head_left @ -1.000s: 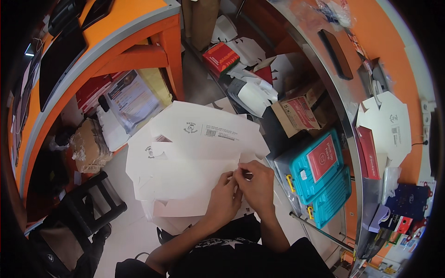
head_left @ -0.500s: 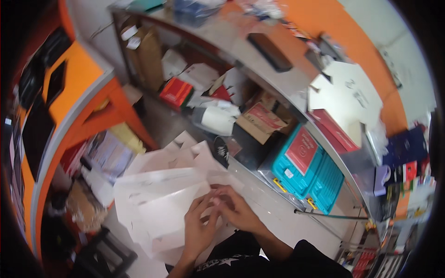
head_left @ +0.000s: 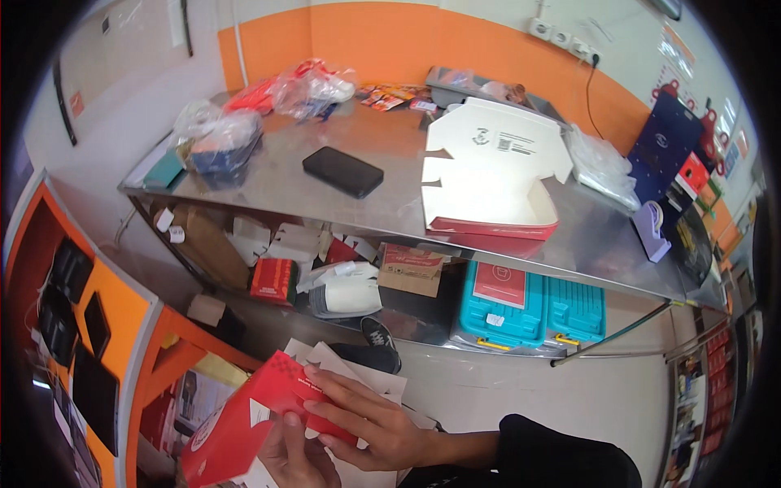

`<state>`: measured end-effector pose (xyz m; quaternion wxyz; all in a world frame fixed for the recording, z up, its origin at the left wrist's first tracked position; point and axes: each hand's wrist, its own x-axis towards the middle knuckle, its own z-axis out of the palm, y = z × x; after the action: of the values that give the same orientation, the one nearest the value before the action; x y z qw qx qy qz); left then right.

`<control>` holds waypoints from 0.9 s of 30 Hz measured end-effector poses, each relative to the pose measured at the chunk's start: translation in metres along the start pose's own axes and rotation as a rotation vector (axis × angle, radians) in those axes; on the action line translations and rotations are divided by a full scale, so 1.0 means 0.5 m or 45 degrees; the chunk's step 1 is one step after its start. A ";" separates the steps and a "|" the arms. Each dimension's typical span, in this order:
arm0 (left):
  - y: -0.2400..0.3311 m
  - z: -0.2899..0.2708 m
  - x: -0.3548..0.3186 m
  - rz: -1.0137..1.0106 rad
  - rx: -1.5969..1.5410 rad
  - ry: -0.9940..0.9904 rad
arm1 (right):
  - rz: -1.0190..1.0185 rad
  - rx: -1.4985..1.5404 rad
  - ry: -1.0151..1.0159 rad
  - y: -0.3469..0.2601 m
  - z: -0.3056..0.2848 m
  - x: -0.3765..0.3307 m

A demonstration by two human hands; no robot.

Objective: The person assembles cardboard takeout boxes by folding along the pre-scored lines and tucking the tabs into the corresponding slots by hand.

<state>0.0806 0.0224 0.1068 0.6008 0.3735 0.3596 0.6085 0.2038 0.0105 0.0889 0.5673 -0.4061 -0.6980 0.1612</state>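
At the bottom of the view both my hands hold a folded cardboard box, red outside and white inside, tilted down to the left. My right hand lies over its upper right edge with fingers spread along the red face. Underneath, my left hand grips the box's lower edge. White cardboard flaps stick out behind the box. On the steel table ahead stands a finished red-and-white box with its lid open.
A black phone, plastic bags and a blue tape dispenser lie on the table. Beneath it sit teal crates, a brown carton and a red carton. An orange cabinet stands at left.
The view has swung up from the floor to the steel table. The flat white cardboard in my hands has been folded and turned, so its red side now faces up.
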 end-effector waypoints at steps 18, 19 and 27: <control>0.084 0.384 0.133 0.740 0.626 -0.697 | -0.122 -0.535 0.741 0.074 -0.450 0.108; 0.091 0.429 0.141 0.796 0.695 -0.764 | 0.045 -0.452 0.927 0.106 -0.517 0.110; -0.070 0.707 0.212 0.878 1.202 -1.199 | 0.730 -0.285 0.939 0.286 -0.685 0.008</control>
<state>0.4104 0.1251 0.2415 0.2422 0.9038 0.1501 0.3192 0.5749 0.0210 0.0978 0.6625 -0.6709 -0.3233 0.0803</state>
